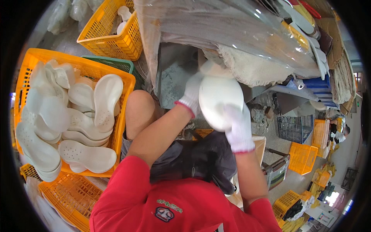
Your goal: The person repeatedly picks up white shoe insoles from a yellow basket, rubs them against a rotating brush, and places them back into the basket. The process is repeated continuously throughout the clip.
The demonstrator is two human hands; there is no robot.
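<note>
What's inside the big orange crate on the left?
The orange crate holds a loose pile of white shoe soles, some showing small holes. The pile covers the crate floor, so anything beneath it is hidden.

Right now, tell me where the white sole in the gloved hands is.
In the head view the white sole sits centre-right, held between the left hand and right hand, below the plastic-covered bench.

Clear plastic sheet wrapping (232,27) over stacked material at top centre, small white sign with coloured print (325,218) on floor, far lower right, no screens seen
</note>
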